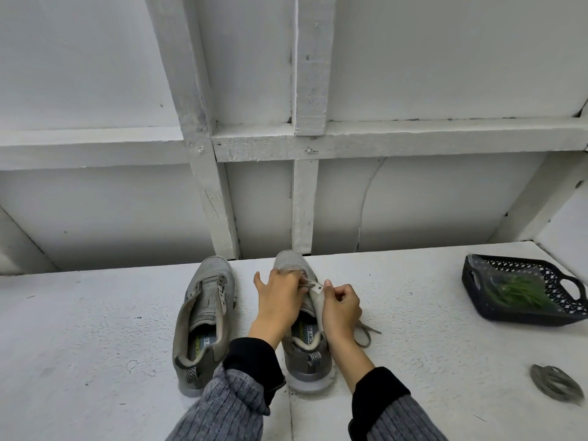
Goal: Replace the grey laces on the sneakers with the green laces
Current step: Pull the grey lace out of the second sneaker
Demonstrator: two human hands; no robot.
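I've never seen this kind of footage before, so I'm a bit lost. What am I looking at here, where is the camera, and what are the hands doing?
There is no machine: a person wears a camera on the head, looking forward and down at their own hands. Two grey sneakers stand on a white surface. The left sneaker has no lace. The left hand rests on the right sneaker, while the right hand pinches its eyelet flap; a grey lace end trails out beside it. At the right, a dark basket holds a clear bag of green laces. Nearer the person lies a coiled grey lace, apparently already removed.
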